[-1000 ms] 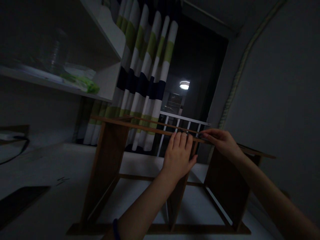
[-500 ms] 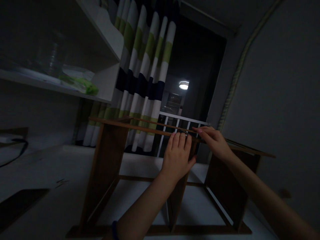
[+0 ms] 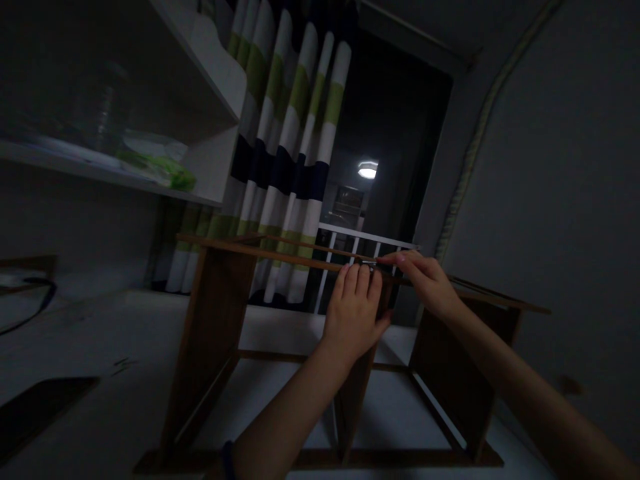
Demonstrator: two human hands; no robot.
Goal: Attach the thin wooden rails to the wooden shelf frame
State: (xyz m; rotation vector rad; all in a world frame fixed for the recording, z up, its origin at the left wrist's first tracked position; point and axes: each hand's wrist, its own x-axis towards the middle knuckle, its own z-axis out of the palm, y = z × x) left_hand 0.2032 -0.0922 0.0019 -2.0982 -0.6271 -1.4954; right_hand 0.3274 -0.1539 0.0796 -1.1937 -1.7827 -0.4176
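Note:
A brown wooden shelf frame (image 3: pixel 220 320) stands on a white surface, with upright panels and thin rails. My left hand (image 3: pixel 353 310) lies over the top of its middle panel (image 3: pixel 360 393), fingers hooked over the upper edge and thumb to the right. Just beyond those fingertips a small shiny metal rod (image 3: pixel 369 263), perhaps a hex key, lies near the top rail (image 3: pixel 295 259). My right hand (image 3: pixel 425 277) pinches at the rod's right end with thumb and index finger. What sits under my left fingertips is hidden.
A white shelf unit (image 3: pixel 233 160) at upper left holds a green-and-white packet (image 3: pixel 160 163). Behind the frame hang striped curtains (image 3: pixel 285 173) beside a dark window with a white railing (image 3: pixel 373 237). A black cable (image 3: pixel 45 300) and a dark flat object (image 3: pixel 45 407) are at left.
My right fingers have shifted slightly left, and the shiny metal rod shows more clearly between the hands. My left hand has stayed in place on the panel.

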